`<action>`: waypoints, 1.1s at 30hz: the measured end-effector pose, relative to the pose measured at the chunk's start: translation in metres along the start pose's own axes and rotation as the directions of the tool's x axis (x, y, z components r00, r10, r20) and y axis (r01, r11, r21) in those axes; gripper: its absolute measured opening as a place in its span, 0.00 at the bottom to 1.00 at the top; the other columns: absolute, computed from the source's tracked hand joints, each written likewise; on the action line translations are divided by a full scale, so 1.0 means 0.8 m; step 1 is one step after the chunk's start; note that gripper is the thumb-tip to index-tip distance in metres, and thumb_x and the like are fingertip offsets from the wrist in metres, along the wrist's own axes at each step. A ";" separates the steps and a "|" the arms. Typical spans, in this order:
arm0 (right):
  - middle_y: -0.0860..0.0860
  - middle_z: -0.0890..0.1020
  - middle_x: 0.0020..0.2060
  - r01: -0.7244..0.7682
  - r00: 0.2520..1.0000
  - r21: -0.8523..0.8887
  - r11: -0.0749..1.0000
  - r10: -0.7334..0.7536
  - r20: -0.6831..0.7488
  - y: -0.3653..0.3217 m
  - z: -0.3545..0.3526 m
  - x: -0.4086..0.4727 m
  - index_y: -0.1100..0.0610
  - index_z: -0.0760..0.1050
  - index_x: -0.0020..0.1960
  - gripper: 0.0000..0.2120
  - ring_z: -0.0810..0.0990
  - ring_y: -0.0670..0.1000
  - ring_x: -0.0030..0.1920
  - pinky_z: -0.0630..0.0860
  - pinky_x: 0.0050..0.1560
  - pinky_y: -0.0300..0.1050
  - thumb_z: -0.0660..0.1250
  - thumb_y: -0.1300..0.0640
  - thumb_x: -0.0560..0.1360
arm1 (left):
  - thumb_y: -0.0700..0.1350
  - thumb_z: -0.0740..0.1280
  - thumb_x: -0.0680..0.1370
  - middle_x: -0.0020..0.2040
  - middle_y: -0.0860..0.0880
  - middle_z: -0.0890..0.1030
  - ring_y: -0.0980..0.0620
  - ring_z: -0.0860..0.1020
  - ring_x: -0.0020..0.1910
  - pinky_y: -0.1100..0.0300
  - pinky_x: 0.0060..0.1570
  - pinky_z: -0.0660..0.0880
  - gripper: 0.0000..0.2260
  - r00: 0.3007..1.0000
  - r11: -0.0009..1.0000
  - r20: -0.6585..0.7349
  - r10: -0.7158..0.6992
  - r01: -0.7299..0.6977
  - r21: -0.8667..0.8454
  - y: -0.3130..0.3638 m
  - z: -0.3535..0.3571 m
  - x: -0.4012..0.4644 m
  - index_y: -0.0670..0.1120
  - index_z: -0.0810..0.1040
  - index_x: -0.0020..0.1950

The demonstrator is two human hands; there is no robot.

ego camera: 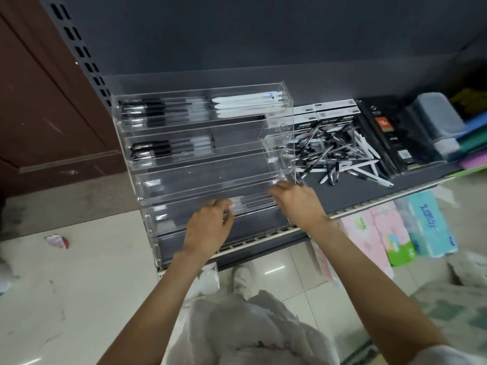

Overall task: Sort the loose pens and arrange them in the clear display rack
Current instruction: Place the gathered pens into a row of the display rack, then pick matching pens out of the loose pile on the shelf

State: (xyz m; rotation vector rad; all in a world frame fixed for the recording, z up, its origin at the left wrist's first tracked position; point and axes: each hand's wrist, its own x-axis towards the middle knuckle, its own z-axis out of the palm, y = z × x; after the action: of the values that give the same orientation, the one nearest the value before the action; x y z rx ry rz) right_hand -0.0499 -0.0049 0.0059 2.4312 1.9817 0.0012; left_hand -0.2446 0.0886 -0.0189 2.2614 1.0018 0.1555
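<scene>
A clear tiered display rack stands on the dark shelf. Its top tier holds black pens on the left and white pens on the right. The second tier has more black pens; the third looks bare. A small bunch of pens lies in the fourth tier. My left hand grips the bunch's left end and my right hand closes on its right end. A heap of loose black and white pens lies on the shelf just right of the rack.
Pen boxes and black packs stand behind and right of the heap, with a grey bin further right. Tissue packs sit below the shelf edge. Tiled floor, a shoe and white bags lie beneath me.
</scene>
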 end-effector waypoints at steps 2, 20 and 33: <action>0.49 0.82 0.38 -0.038 0.995 0.127 0.991 0.049 -0.089 0.001 -0.003 -0.013 0.54 0.80 0.44 0.09 0.82 0.54 0.32 0.79 0.28 0.46 0.72 0.66 0.67 | 0.47 0.61 0.80 0.53 0.49 0.81 0.48 0.80 0.48 0.51 0.47 0.78 0.13 0.999 0.999 -0.035 0.015 -0.014 0.043 0.002 -0.003 -0.003 0.49 0.74 0.63; 0.59 0.81 0.50 -0.449 0.834 0.412 0.793 0.537 -0.124 0.314 0.044 -0.161 0.60 0.78 0.56 0.16 0.80 0.63 0.45 0.78 0.38 0.52 0.68 0.69 0.70 | 0.48 0.66 0.77 0.55 0.55 0.76 0.55 0.73 0.57 0.53 0.55 0.75 0.16 0.987 0.983 -0.004 0.163 -0.163 -0.086 0.266 0.186 0.099 0.51 0.72 0.64; 0.52 0.84 0.45 -0.288 0.956 0.206 0.935 0.291 0.016 0.375 0.080 -0.136 0.59 0.80 0.54 0.23 0.81 0.55 0.47 0.81 0.40 0.45 0.77 0.58 0.60 | 0.47 0.64 0.76 0.73 0.46 0.60 0.45 0.60 0.70 0.52 0.68 0.62 0.33 0.977 0.859 0.168 0.127 -0.193 0.474 0.351 0.284 0.212 0.45 0.52 0.77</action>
State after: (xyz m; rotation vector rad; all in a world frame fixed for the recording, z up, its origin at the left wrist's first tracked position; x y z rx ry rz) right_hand 0.2219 -0.1718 -0.0566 2.8397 1.6832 -0.1954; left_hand 0.1286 -0.0494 -0.0503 2.7757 0.8475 -0.2017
